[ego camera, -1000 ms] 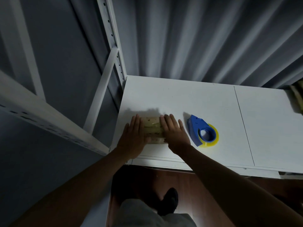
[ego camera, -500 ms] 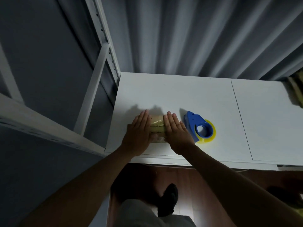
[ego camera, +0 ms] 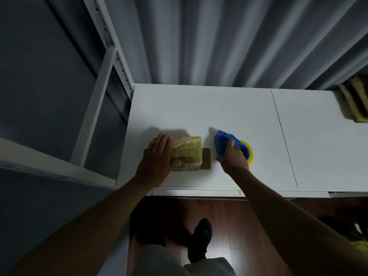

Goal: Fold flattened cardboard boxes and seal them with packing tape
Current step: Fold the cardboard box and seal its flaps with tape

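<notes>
A small cardboard box (ego camera: 187, 152) with shiny tape across its top sits near the front left of the white table (ego camera: 219, 108); a brown flap sticks out on its right side. My left hand (ego camera: 157, 158) lies flat on the box's left part, fingers straight. To the right, my right hand (ego camera: 233, 158) grips the blue tape dispenser (ego camera: 223, 142) with its yellow roll, which rests on the table.
A white metal shelf frame (ego camera: 95, 108) stands close on the left. Grey curtains hang behind the table. A stack of flattened boxes (ego camera: 354, 100) lies at the far right edge. Below the table edge are a wooden floor and my dark shoe (ego camera: 201, 238).
My right hand left the box and took hold of the tape dispenser to its right. My left hand stayed on the box, whose taped top now shows.
</notes>
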